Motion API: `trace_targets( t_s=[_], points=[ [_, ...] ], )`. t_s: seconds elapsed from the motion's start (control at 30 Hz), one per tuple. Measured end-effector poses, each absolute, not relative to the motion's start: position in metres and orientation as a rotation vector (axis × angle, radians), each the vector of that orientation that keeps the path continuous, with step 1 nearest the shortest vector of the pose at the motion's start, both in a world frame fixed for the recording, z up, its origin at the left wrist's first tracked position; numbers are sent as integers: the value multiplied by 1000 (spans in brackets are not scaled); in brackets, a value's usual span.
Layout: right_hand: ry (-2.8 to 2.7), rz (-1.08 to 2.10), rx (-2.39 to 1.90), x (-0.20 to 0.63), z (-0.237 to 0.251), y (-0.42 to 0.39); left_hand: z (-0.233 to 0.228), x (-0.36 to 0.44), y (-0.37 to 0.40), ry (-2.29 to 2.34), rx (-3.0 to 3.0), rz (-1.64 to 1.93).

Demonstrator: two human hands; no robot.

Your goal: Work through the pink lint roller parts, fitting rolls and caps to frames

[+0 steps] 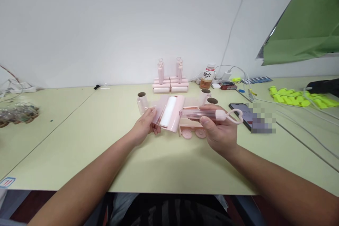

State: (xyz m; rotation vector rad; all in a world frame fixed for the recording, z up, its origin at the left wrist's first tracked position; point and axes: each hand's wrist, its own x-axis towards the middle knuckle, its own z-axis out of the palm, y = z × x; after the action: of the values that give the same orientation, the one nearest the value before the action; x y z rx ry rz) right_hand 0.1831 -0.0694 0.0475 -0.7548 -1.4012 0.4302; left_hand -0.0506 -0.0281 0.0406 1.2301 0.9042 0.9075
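Observation:
My left hand grips the translucent cover of a pink lint roller, with its white paper roll lying in the pink case. My right hand holds the roller's clear pink handle, whose heart-shaped loop sticks out to the right. Both hands hover just above the pale green table. Under them lie pink plastic parts, among them two round end caps.
Finished pink lint rollers are stacked at the back by the wall. Cardboard tube cores stand left and right of the hands. A drink bottle, a phone, cables and yellow-green pieces lie to the right.

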Motion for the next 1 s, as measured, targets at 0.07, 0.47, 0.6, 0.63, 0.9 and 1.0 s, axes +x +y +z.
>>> trace_targets(
  t_s=[0.07, 0.47, 0.6, 0.63, 0.9, 1.0],
  points=[
    [-1405, 440, -775, 183, 48, -70, 39, -50, -28, 887, 1221, 898],
    [-1366, 640, -721, 179, 47, -72, 42, -50, -31, 840, 1280, 886],
    [-1361, 704, -740, 178, 47, -73, 38, -51, -28, 839, 1294, 869],
    [-1359, 726, -740, 177, 47, -73, 38, -52, -27, 838, 1298, 866],
    [-1375, 891, -773, 174, 46, -70, 40, -49, -39, 821, 1448, 769],
    [-1370, 893, -818, 175, 46, -68, 39, -47, -40, 848, 1500, 737]
  ],
)
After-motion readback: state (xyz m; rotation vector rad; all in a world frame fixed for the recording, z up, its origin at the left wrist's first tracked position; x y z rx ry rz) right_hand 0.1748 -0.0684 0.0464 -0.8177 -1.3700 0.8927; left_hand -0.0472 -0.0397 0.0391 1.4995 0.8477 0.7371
